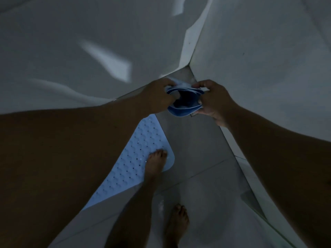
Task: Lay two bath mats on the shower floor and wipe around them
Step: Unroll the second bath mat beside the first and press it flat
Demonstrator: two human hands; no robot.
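Head view, one dim frame, contents as follows.

Item: first bath mat (136, 158), pale blue, perforated. It lies flat on the shower floor (197, 149) along the left wall, its rounded corner toward mid-floor. Your left foot (155, 163) stands on that corner; your right foot (177, 222) is on bare tile near the bottom edge of the floor.

Item: second bath mat (184, 99), darker blue, rolled or folded on itself in several layers. You hold it in the air above the far corner of the floor, well apart from the first.

Item: left hand (157, 97), fingers curled closed over the left edge of the roll.

Item: right hand (213, 102), fingers and thumb pinched closed on the right edge.

Item: wet patch, probably water (161, 204), shining on the tile between your feet.

Hazards, as judged:
- Slip. Bare feet on tile that looks wet, with your weight leaning forward, make a slide likely.
- Spring-back. A rolled mat tends to keep its curl; released too soon, it may settle with a raised edge or on a fold.
- Overlap. Little bare floor remains to the right of the first mat, so the second may ride onto its edge or up the right wall.
- Poor light. Misalignment could be hard to spot.

No wiping cloth is visible.
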